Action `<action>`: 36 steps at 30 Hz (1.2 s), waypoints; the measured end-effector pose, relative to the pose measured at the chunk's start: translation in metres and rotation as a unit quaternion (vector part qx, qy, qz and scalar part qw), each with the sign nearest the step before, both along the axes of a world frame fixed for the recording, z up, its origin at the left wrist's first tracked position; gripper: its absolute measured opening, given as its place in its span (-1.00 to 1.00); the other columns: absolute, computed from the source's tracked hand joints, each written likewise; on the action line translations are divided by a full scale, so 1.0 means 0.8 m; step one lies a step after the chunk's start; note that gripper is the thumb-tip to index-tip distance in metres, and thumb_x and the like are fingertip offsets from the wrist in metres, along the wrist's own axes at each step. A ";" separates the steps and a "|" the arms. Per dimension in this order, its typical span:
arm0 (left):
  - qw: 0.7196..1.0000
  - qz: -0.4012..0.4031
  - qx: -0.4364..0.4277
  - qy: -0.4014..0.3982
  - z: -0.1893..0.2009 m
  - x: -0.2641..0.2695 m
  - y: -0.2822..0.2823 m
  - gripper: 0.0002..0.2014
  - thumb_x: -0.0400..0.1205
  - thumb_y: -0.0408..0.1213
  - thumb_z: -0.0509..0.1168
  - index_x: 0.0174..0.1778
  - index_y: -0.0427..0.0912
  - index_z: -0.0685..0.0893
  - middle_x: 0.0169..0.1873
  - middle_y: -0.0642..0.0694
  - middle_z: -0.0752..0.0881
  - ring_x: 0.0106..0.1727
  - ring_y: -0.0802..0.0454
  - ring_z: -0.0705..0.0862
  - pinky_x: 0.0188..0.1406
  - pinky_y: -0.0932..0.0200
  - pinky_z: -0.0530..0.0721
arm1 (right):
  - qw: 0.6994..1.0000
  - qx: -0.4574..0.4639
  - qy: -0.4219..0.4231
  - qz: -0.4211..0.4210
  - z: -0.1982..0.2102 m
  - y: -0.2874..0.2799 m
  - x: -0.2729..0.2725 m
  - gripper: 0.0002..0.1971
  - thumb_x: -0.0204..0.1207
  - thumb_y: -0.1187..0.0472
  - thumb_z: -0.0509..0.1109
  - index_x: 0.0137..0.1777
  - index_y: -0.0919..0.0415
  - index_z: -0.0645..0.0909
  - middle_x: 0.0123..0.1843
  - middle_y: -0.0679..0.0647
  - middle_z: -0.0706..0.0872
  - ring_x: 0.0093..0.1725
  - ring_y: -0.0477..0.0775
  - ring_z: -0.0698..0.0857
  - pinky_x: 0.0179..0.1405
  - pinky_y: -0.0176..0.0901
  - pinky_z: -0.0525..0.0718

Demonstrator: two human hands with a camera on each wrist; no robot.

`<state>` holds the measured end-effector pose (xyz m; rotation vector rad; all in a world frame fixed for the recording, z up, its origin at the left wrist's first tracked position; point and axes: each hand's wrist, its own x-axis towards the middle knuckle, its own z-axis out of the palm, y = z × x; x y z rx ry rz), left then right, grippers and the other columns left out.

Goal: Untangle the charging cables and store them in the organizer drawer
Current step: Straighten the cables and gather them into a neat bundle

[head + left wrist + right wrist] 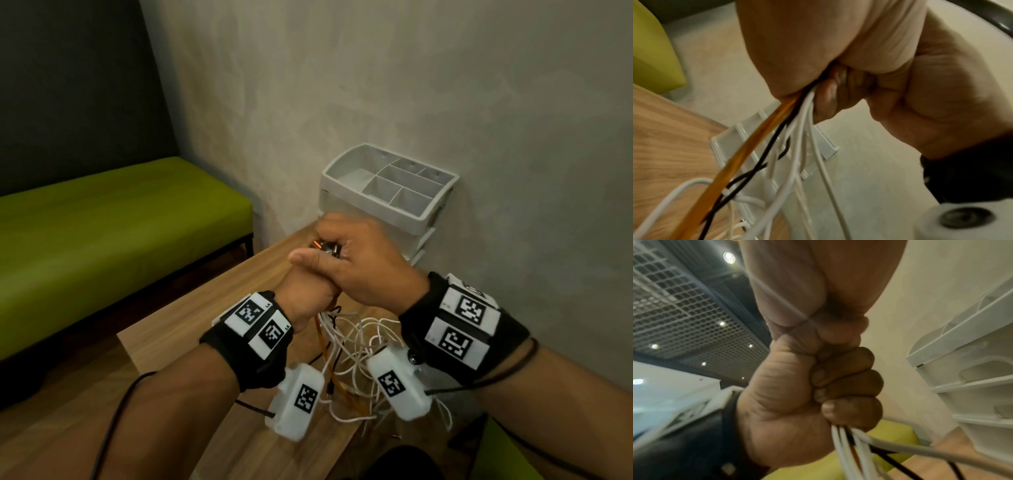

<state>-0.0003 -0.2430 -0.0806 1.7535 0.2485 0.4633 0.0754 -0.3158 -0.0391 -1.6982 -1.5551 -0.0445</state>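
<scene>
My left hand (305, 284) (797, 394) is a fist round a bundle of charging cables (803, 123): white ones, a black one and an orange one (760, 138). They hang from the fist (849, 451) into a loose tangle (359, 342) on the wooden table (205, 308). My right hand (363, 260) (941, 97) curls over the top of the left fist, its fingers round dark and orange plug ends (325, 246). Just behind the hands, against the wall, stands the white organizer (387, 178) (972, 369), with its drawers pushed in.
The organizer's top tray has several empty compartments. A green padded bench (102, 222) runs along the left, beyond the table's edge. A grey wall (445, 85) closes the far side and the right. Black wires trail from both wrist cameras.
</scene>
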 end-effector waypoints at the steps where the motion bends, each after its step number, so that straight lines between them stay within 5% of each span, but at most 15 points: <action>1: 1.000 0.004 0.014 0.002 0.002 0.000 0.000 -0.57 0.58 -0.70 0.12 -0.18 0.03 0.48 -0.27 0.01 0.55 -0.28 0.31 0.63 -0.40 0.39 0.56 | 1.000 0.010 -0.022 -0.010 -0.002 0.003 0.001 -0.72 0.51 -0.02 0.45 -0.31 0.15 0.60 -0.29 -0.04 0.62 -0.29 -0.16 0.57 -0.27 -0.28 0.54; 3: 1.000 0.015 0.023 -0.001 0.002 0.001 -0.001 -0.61 0.64 -0.65 0.10 -0.12 0.04 0.45 -0.20 0.05 0.55 -0.11 0.38 0.66 -0.30 0.43 0.58 | 0.999 0.021 -0.044 -0.021 -0.003 0.008 0.003 -0.70 0.55 0.07 0.41 -0.34 0.22 0.55 -0.35 -0.01 0.56 -0.37 -0.11 0.49 -0.35 -0.39 0.40; 5: 0.999 0.021 -0.036 -0.014 -0.002 0.001 0.002 -0.75 0.72 -0.55 0.07 0.14 -0.14 0.53 -0.03 -0.10 0.64 0.15 0.01 0.68 -0.19 0.38 0.57 | 0.999 0.010 -0.035 -0.021 -0.002 0.010 0.006 -0.69 0.59 0.09 0.37 -0.28 0.31 0.60 -0.34 0.07 0.61 -0.35 -0.01 0.54 -0.34 -0.37 0.41; 7: 0.989 0.044 -0.139 -0.014 -0.003 0.003 0.004 -0.71 0.72 -0.53 0.08 0.33 -0.32 0.52 0.04 -0.23 0.64 0.13 -0.22 0.66 -0.20 0.43 0.55 | 1.000 -0.001 -0.026 -0.012 -0.001 0.009 0.004 -0.71 0.60 0.10 0.35 -0.24 0.31 0.62 -0.32 0.08 0.63 -0.32 -0.02 0.56 -0.32 -0.40 0.43; 10: 0.993 -0.008 -0.114 -0.012 0.001 0.000 0.004 -0.81 0.53 -0.55 0.23 -0.07 -0.18 0.57 -0.37 -0.17 0.49 -0.43 -0.08 0.49 -0.58 0.30 0.37 | 0.999 0.024 0.040 0.022 0.001 0.006 0.003 -0.84 0.55 0.12 0.42 0.03 0.20 0.70 -0.09 0.05 0.70 -0.09 -0.10 0.67 -0.06 -0.34 0.61; 13: 0.986 -0.029 -0.163 -0.003 0.000 -0.003 0.013 -0.79 0.36 -0.53 0.32 -0.33 -0.12 0.53 -0.57 -0.05 0.39 -0.64 0.15 0.29 -0.68 0.31 0.22 | 0.995 0.024 0.097 0.017 0.017 -0.008 0.011 -0.79 0.41 0.18 0.50 0.05 0.13 0.73 -0.01 0.05 0.73 0.02 -0.05 0.72 0.10 -0.09 0.70; 17: 0.989 -0.052 -0.142 0.000 -0.001 -0.002 0.015 -0.62 0.44 -0.69 0.34 -0.41 -0.07 0.51 -0.63 0.04 0.37 -0.68 0.19 0.27 -0.68 0.32 0.25 | 0.997 -0.073 -0.021 0.003 0.046 -0.018 0.020 -0.83 0.31 0.25 0.50 -0.10 0.11 0.79 -0.10 -0.04 0.79 -0.09 -0.08 0.75 -0.03 -0.02 0.71; 21: 0.989 -0.053 -0.139 -0.001 -0.004 0.002 0.011 -0.57 0.45 -0.71 0.33 -0.47 -0.04 0.50 -0.64 0.08 0.38 -0.68 0.20 0.29 -0.67 0.33 0.28 | 0.981 -0.152 -0.119 0.007 0.062 -0.016 0.022 -0.91 0.41 0.23 0.52 -0.11 0.05 0.76 -0.18 -0.10 0.79 -0.18 -0.12 0.73 -0.13 -0.08 0.70; 24: 0.989 -0.058 -0.138 0.001 -0.005 0.001 0.012 -0.64 0.46 -0.68 0.35 -0.38 -0.09 0.52 -0.60 0.04 0.37 -0.66 0.17 0.29 -0.66 0.31 0.28 | 0.979 -0.186 -0.088 0.009 0.067 -0.017 0.024 -0.92 0.50 0.27 0.48 -0.09 0.06 0.73 -0.17 -0.13 0.79 -0.17 -0.18 0.73 -0.13 -0.19 0.70; 27: 0.988 -0.062 -0.142 -0.004 -0.002 0.000 0.011 -0.81 0.39 -0.59 0.39 -0.19 -0.33 0.54 -0.56 0.00 0.37 -0.65 0.17 0.30 -0.66 0.32 0.29 | 0.979 -0.198 -0.051 0.001 0.067 -0.018 0.023 -0.91 0.50 0.30 0.47 -0.10 0.07 0.70 -0.16 -0.12 0.78 -0.16 -0.17 0.72 -0.14 -0.23 0.68; 29: 0.988 -0.058 -0.146 -0.003 -0.003 0.000 0.011 -0.75 0.35 -0.55 0.40 -0.10 -0.39 0.54 -0.55 -0.01 0.36 -0.65 0.17 0.29 -0.66 0.33 0.29 | 0.981 -0.195 -0.024 0.002 0.066 -0.019 0.023 -0.90 0.50 0.31 0.48 -0.10 0.09 0.70 -0.19 -0.11 0.78 -0.20 -0.17 0.72 -0.19 -0.29 0.67; 36: 0.985 -0.060 -0.164 -0.012 -0.008 0.002 0.012 -0.64 0.34 -0.56 0.37 -0.52 0.04 0.54 -0.59 0.02 0.36 -0.64 0.14 0.25 -0.63 0.28 0.21 | 0.981 -0.186 0.058 0.010 0.057 -0.019 0.024 -0.90 0.52 0.33 0.43 -0.05 0.13 0.68 -0.08 0.02 0.82 -0.09 -0.01 0.78 0.00 0.12 0.75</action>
